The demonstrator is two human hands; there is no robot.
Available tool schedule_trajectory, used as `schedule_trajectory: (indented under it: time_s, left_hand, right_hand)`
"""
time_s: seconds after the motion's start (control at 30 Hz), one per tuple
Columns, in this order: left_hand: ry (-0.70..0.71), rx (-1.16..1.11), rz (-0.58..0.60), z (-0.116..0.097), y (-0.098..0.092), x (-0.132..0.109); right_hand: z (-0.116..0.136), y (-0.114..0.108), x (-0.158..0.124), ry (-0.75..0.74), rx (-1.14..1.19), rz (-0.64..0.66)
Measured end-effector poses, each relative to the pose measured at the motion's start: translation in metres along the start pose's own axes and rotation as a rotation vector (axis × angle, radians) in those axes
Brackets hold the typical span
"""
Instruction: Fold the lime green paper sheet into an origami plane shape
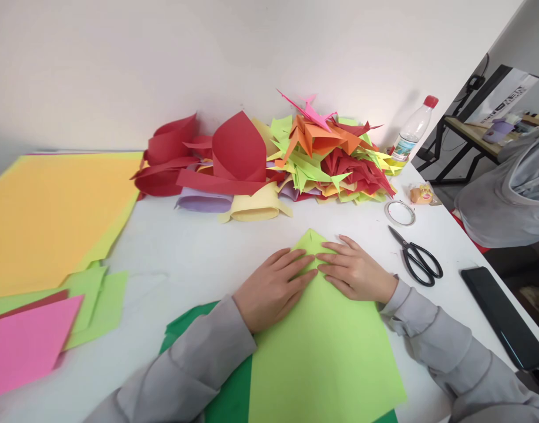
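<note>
A light green sheet of paper (pixel 324 358) lies in front of me, its far end folded to a point. My left hand (pixel 276 285) rests flat on the left side of that folded end, fingers stretched toward the middle. From the other side, my right hand (pixel 355 267) presses on the fold with its fingers spread. The fingertips of both hands nearly meet along the centre line. Partly under the light green sheet and my left sleeve is a dark green sheet (pixel 232 388).
Folded paper shapes (pixel 313 158) are heaped against the wall, beside red paper hats (pixel 238 147). Yellow-orange sheets (pixel 62 217) and a pink sheet (pixel 29 343) lie left. Scissors (pixel 417 258), a tape roll (pixel 400 212), a bottle (pixel 410 132) and a black phone (pixel 501 314) are right.
</note>
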State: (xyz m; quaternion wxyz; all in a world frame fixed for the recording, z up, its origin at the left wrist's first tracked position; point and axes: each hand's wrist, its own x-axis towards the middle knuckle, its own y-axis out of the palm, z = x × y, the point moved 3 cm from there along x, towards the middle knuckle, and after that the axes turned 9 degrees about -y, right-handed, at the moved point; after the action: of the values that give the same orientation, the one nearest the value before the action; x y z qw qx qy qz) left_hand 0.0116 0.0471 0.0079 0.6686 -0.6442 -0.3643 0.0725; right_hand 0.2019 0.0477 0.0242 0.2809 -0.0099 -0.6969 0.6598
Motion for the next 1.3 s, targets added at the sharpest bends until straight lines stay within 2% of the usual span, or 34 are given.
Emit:
schedule_trajectory:
  time_s: [0.33,0.6,1.3]
  left_hand:
    - [0.007,-0.004,-0.003,-0.0001,0.0007,-0.0007]
    - [0.015,-0.015,-0.057,-0.0014,-0.0016,0.0014]
    - [0.004,-0.053,-0.039,-0.0005,-0.0004,0.0004]
  right_hand:
    - [-0.0006,0.0007,-0.0004,0.004,0.005,0.008]
    - [-0.0005,-0.0012,0.0005,0.0,0.008,0.025]
    - [-0.0005,-0.0006,0.0009,-0.023,-0.026,0.019]
